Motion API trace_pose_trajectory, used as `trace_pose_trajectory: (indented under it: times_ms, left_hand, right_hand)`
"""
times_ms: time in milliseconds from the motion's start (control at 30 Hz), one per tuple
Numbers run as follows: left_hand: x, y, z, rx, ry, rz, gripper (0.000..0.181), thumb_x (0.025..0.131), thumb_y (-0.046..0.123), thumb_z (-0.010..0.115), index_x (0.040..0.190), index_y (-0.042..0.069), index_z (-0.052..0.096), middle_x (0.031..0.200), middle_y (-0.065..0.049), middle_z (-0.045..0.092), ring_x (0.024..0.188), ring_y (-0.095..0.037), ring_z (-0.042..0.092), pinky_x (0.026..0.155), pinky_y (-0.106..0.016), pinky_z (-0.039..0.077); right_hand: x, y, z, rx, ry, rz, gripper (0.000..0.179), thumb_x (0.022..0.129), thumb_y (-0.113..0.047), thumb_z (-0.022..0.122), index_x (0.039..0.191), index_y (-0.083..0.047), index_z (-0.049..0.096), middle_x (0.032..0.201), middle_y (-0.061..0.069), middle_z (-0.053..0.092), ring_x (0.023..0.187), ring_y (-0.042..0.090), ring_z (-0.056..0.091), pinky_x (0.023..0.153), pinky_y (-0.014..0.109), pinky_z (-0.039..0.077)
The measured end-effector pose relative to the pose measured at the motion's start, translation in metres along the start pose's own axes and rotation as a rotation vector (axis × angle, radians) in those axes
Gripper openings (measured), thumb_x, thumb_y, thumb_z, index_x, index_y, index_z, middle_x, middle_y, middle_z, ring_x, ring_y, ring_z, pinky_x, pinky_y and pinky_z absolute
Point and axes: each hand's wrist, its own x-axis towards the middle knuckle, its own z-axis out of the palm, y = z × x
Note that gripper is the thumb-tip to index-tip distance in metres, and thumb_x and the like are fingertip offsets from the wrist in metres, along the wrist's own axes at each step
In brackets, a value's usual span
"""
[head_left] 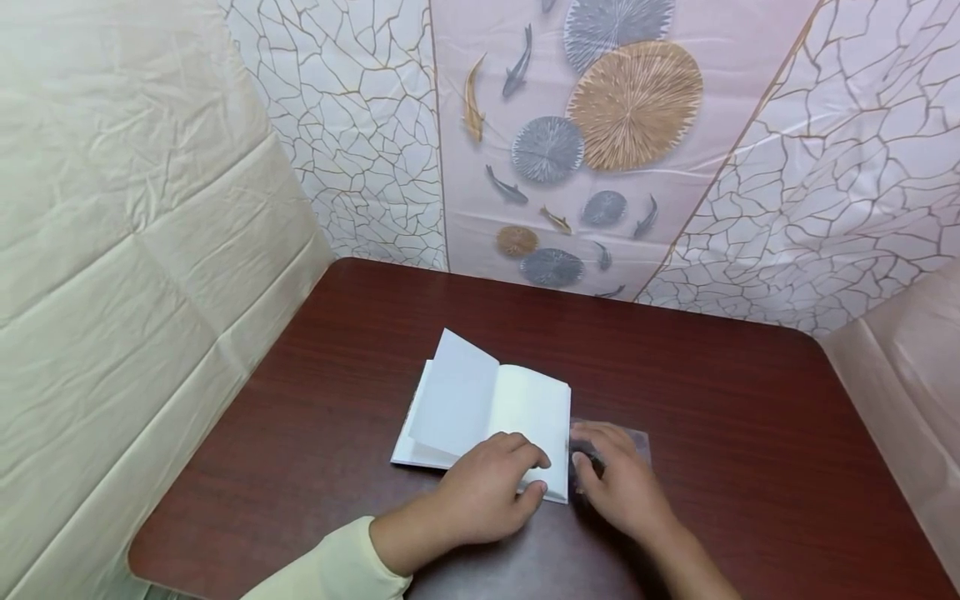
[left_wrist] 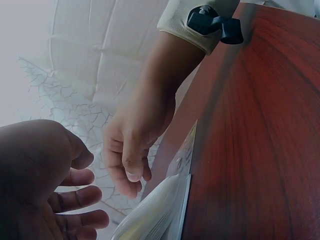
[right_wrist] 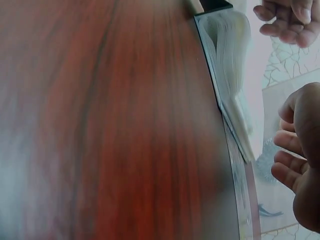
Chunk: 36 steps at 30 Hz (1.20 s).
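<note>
While the open notebook lies flat on the dark red-brown table, we see both hands at its near right corner. The left hand rests on the lower part of the right-hand page, its fingers curled so the tips press down near the page's outer edge and the thumb lies along the book's near edge; whether it pinches a sheet or only presses, we cannot tell. One blank leaf stands lifted and tilted just beyond those fingertips, over the left half of the book. Just beside the left fingertips, on the outer side of the notebook, the right hand lies palm down on a clear plastic sleeve that touches or nearly touches the book's right edge; its fingers are loosely bent over a small dark object, too hidden for us to name, and we cannot tell whether they grip it. In the left wrist view the page edges show beneath a relaxed, half-curled hand. Beyond the hands rises a backdrop printed with fish and round leaves, and a cream sheet hangs at the left.
</note>
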Motion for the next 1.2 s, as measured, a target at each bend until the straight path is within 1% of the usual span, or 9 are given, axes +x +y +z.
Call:
trace_pose_trajectory:
  times_ms: [200,367,533,600,700,800,967,1033,1200]
  left_hand:
    - [0.0,0.003,0.003,0.012,0.001,0.004,0.019,0.094,0.024,0.069,0.111,0.016,0.07,0.104,0.007,0.066,0.099,-0.011,0.063,0.087,-0.026,0.05]
    - [-0.002,0.004,0.006,0.021,-0.008,0.006,0.019,0.094,0.024,0.069,0.111,0.016,0.07,0.104,0.007,0.066,0.097,-0.011,0.063,0.085,-0.026,0.051]
    - [-0.003,0.005,0.008,0.022,0.002,0.005,0.019,0.094,0.024,0.069,0.112,0.017,0.07,0.105,0.007,0.066,0.097,-0.01,0.063,0.083,-0.026,0.051]
    - [-0.003,0.006,0.008,0.019,0.009,0.01,0.019,0.094,0.024,0.069,0.112,0.017,0.07,0.106,0.008,0.065,0.098,-0.009,0.063,0.083,-0.025,0.051]
    - [-0.003,0.007,0.009,0.015,0.015,0.03,0.019,0.094,0.024,0.069,0.112,0.018,0.071,0.105,0.009,0.065,0.099,-0.008,0.063,0.083,-0.024,0.051]
    - [-0.003,0.007,0.009,0.018,0.015,0.048,0.018,0.094,0.024,0.069,0.112,0.019,0.071,0.105,0.01,0.064,0.098,-0.007,0.062,0.081,-0.023,0.051]
    - [-0.004,0.009,0.009,0.019,0.014,0.052,0.018,0.094,0.025,0.068,0.112,0.02,0.071,0.105,0.011,0.064,0.096,-0.005,0.062,0.081,-0.022,0.05]
    - [-0.003,0.009,0.009,0.02,0.012,0.049,0.018,0.094,0.024,0.068,0.112,0.02,0.071,0.105,0.011,0.064,0.096,-0.005,0.062,0.081,-0.022,0.05]
    - [-0.003,0.01,0.008,0.022,0.009,0.046,0.019,0.094,0.024,0.068,0.112,0.021,0.071,0.105,0.011,0.064,0.097,-0.005,0.062,0.08,-0.022,0.05]
  right_hand:
    - [-0.004,0.012,-0.011,-0.048,-0.006,0.054,0.032,0.09,-0.007,0.073,0.121,-0.001,0.07,0.126,0.015,0.066,0.125,0.039,0.055,0.097,0.06,0.047]
    - [-0.007,0.025,-0.018,-0.099,0.012,0.094,0.032,0.089,-0.007,0.072,0.12,0.001,0.07,0.125,0.019,0.066,0.126,0.042,0.051,0.1,0.06,0.043]
    - [-0.01,0.04,-0.023,-0.158,0.059,0.137,0.034,0.088,-0.007,0.071,0.118,0.007,0.068,0.124,0.027,0.064,0.124,0.049,0.049,0.105,0.059,0.036]
    - [-0.011,0.045,-0.025,-0.18,0.06,0.17,0.037,0.089,-0.01,0.071,0.12,0.01,0.066,0.126,0.031,0.061,0.124,0.052,0.046,0.105,0.061,0.034]
    - [-0.014,0.05,-0.026,-0.214,0.017,0.233,0.047,0.092,-0.017,0.07,0.126,0.013,0.06,0.132,0.037,0.054,0.127,0.057,0.041,0.106,0.064,0.032]
    - [-0.016,0.052,-0.027,-0.241,-0.064,0.291,0.059,0.094,-0.025,0.071,0.132,0.016,0.055,0.137,0.04,0.047,0.13,0.058,0.035,0.108,0.066,0.029]
    - [-0.016,0.049,-0.028,-0.261,-0.177,0.344,0.073,0.094,-0.036,0.071,0.136,0.019,0.049,0.143,0.042,0.04,0.135,0.058,0.029,0.109,0.068,0.028]
    - [-0.016,0.049,-0.028,-0.26,-0.193,0.353,0.074,0.094,-0.038,0.071,0.136,0.019,0.049,0.144,0.041,0.038,0.136,0.058,0.028,0.109,0.068,0.028]
    - [-0.015,0.048,-0.028,-0.262,-0.189,0.344,0.072,0.092,-0.037,0.073,0.133,0.019,0.053,0.144,0.04,0.04,0.135,0.057,0.03,0.109,0.067,0.029]
